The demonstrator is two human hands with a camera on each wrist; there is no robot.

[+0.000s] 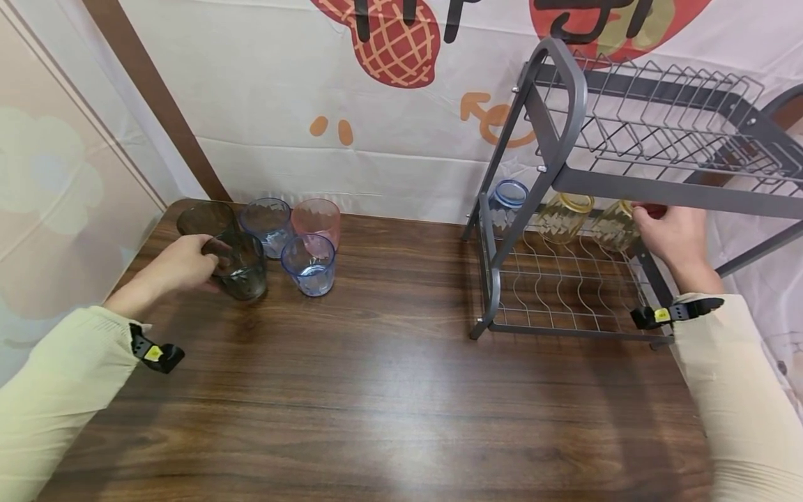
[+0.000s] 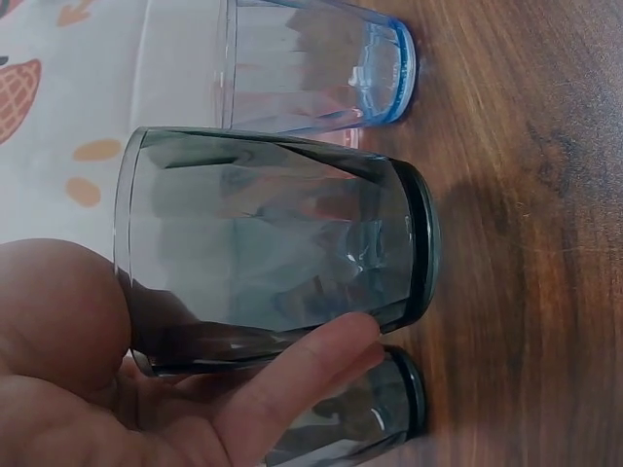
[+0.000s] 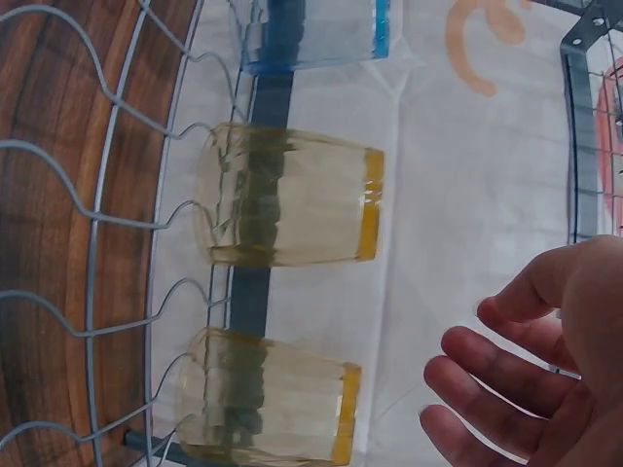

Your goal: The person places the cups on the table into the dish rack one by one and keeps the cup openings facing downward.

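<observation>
My left hand [image 1: 178, 265] grips a dark grey clear cup [image 1: 245, 268] by its side, near the rim. In the left wrist view the thumb lies at the rim of this upright cup [image 2: 273, 243], with a finger along its wall. I cannot tell whether its base touches the table. A second dark grey cup [image 1: 203, 215] stands right behind it. My right hand [image 1: 677, 233] hovers beside a yellow clear cup [image 1: 615, 229] on the rack's lower shelf. Its fingers are loosely bent and hold nothing in the right wrist view, apart from the upside-down yellow cup [image 3: 273, 399].
Two blue cups [image 1: 309, 268] and a pink cup [image 1: 316, 211] stand right of the grey ones. The two-tier grey metal rack [image 1: 495, 279] also holds another yellow cup [image 1: 561, 219] and a blue cup [image 1: 504, 213], both upside down. A printed cloth [image 1: 263, 97] hangs behind the wooden table [image 1: 389, 369].
</observation>
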